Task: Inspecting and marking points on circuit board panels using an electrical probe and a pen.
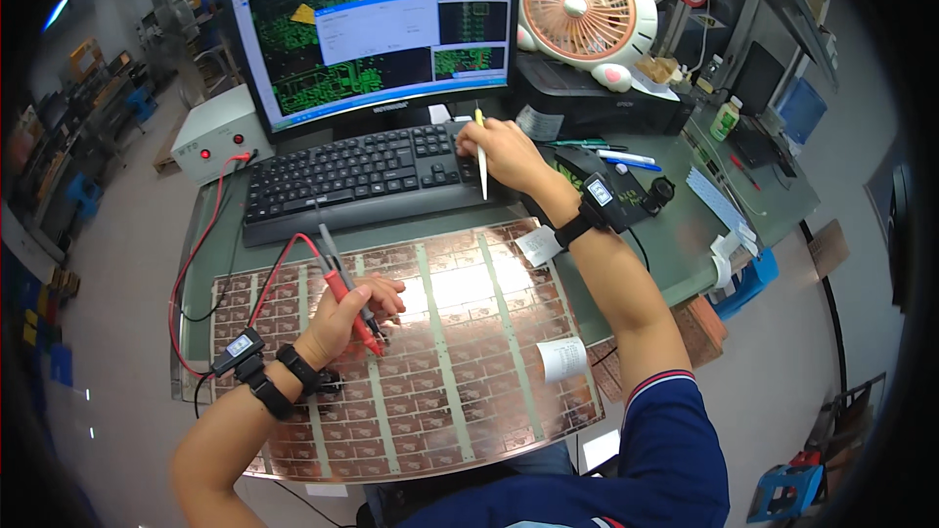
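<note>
As right hand [511,158] arches, fingers [469,143] perhaps touch keyboard [333,173].

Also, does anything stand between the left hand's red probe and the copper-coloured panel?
Nothing visible does: the red probe in the left hand points down at the panel. Paper labels sit along its right side, away from the probe. Contact at the tip is unclear.

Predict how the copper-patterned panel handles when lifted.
Likely fairly stiff: the panel seems to overhang the desk without obvious droop. Perhaps slick, given its mirror-like glare. Probably awkward one-handed; it's far broader than the left hand.
</note>
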